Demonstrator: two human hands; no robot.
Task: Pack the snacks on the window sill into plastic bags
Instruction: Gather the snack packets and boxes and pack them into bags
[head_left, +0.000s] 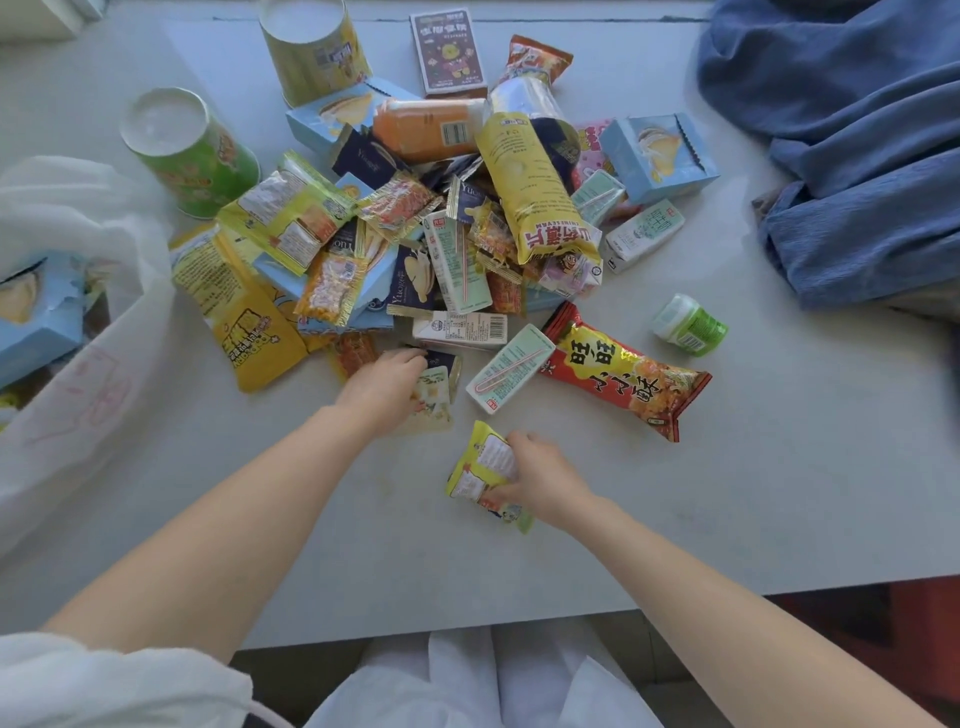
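Window sill (779, 467) heaped with snacks (535, 197): your right grip (530, 478) pinches yellow packet (480, 467); left grip (384, 387) curls over pale packet (435, 397), nearer plastic bag (78, 374) at your left.

A pale grey sill (675, 519) in soft daylight, blue cloth (857, 156), perhaps a curtain, bunched at right, reddish floor (930, 623) below
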